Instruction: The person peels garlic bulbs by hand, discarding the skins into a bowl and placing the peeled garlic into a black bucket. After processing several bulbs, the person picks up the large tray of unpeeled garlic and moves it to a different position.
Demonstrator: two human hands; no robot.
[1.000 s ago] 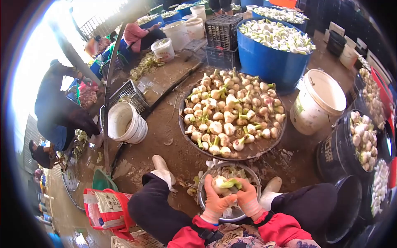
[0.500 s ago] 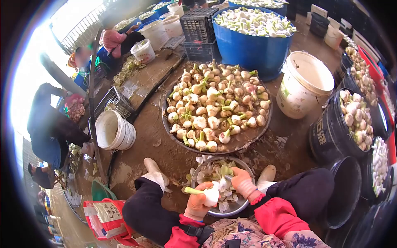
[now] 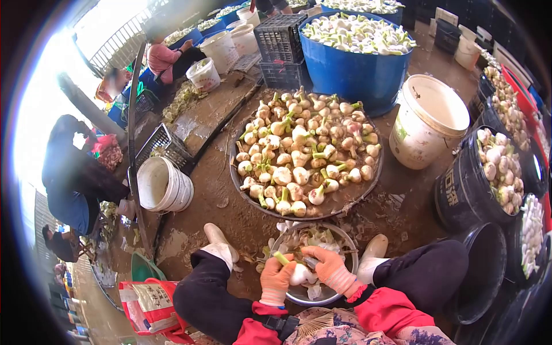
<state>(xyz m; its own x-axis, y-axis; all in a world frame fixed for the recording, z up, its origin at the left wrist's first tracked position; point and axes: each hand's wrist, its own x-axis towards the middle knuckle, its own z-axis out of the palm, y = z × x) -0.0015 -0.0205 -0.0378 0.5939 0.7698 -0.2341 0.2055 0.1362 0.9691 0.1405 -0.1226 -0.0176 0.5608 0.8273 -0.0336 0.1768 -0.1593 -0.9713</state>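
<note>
Garlic bulb (image 3: 299, 275), one, whitish, green stem (image 3: 280, 258): above the metal bowl (image 3: 329, 297), fingers of my left hand (image 3: 276, 280) curled round it. My right hand (image 3: 332, 269): fingers pinching a small grey tool (image 3: 310, 261). Handling, judged: light, firm, skin slippery; best gripped round the belly.

A red bag (image 3: 150, 300) lies near a green tub (image 3: 145, 269); a white bucket (image 3: 180, 194) stands beside a black crate (image 3: 164, 147).
</note>
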